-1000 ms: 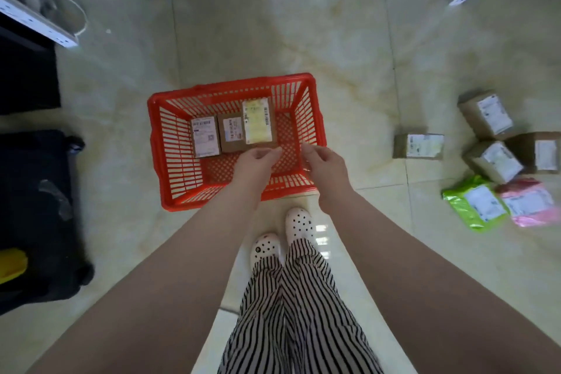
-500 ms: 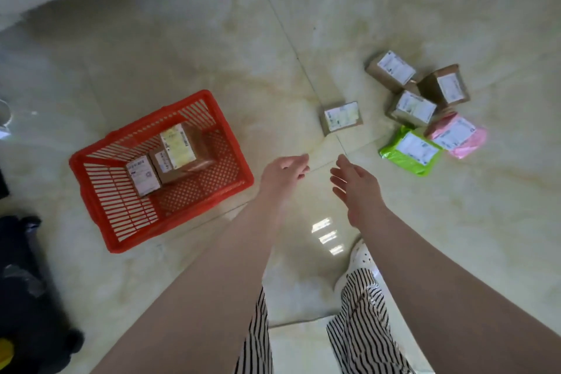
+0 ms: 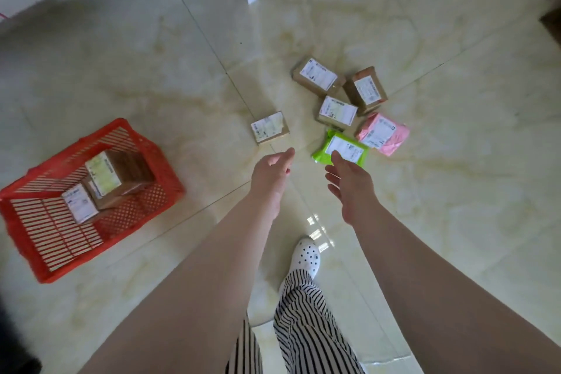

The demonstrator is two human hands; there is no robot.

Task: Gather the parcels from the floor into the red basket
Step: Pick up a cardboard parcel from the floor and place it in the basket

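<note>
Both empty, open hands, left hand and right hand, have left the basket at lower left, now nearing the green parcel.

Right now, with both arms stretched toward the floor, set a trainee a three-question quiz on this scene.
1. True or false: both hands are empty.
2. How many parcels lie on the floor outside the red basket?
3. Which parcel is nearest the right hand: A green bag, B pink bag, C lone brown box?

Key:
1. True; the left hand and the right hand hold nothing.
2. Six.
3. A, the green bag; the pink bag and lone brown box lie farther off.
</note>
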